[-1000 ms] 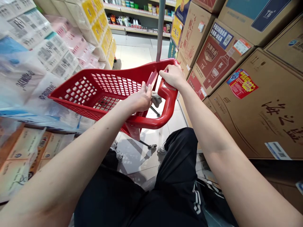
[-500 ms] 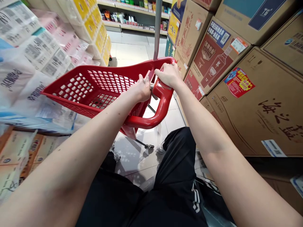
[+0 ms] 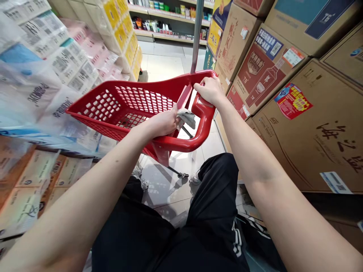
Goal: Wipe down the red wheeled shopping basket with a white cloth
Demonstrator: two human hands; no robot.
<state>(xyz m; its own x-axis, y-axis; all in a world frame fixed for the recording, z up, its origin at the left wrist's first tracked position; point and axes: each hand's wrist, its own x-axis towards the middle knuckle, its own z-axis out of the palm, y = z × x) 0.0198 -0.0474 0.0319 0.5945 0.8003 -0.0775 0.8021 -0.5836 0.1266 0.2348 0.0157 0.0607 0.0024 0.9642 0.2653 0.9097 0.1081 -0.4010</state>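
A red plastic shopping basket [image 3: 124,105] hangs tilted in front of me, its inside facing me and holding nothing that I can see. My right hand [image 3: 210,90] is wrapped round the top of its red loop handle [image 3: 202,124]. My left hand [image 3: 164,122] is closed on a grey crumpled cloth [image 3: 187,117], pressed against the basket's near wall beside the handle. A grey metal pull rod [image 3: 196,36] rises from the basket's top edge. My legs in black trousers [image 3: 210,211] are below.
Stacked brown and red cartons [image 3: 297,98] wall the right side close to my right arm. Wrapped tissue packs [image 3: 48,71] and boxes fill the left. A pale tiled aisle floor [image 3: 166,62] runs ahead to a shelf of small goods [image 3: 170,22].
My left hand slid down the basket's near wall with the cloth, after moving up toward the handle half a second ago. My right hand stayed on the handle. The view shifted slightly.
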